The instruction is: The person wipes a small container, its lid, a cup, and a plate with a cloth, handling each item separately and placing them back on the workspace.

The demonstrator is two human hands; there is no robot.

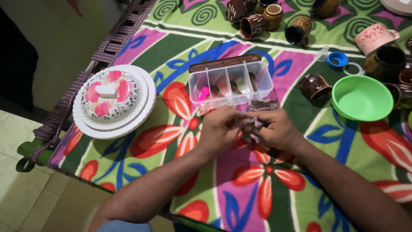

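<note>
At frame centre, both hands, left hand (221,129) and right hand (274,129), clamp a grey cloth (257,124) below the clear compartment box (231,83); bunching it tight in the grip should wipe best.

- A woven cot (107,47) carries a bright floral cloth (240,189).
- On the cloth: stacked white plates (86,124), a clear compartment box (227,86), a green bowl (361,98), brown mugs (253,25), a pink speckled mug (373,38), a blue cap (337,59).

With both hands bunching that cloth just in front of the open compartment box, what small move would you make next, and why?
Probably lift the grey cloth to the clear compartment box and wipe its near wall. The left hand and right hand both pinch the cloth directly before the box, whose brown lid stands open.
</note>
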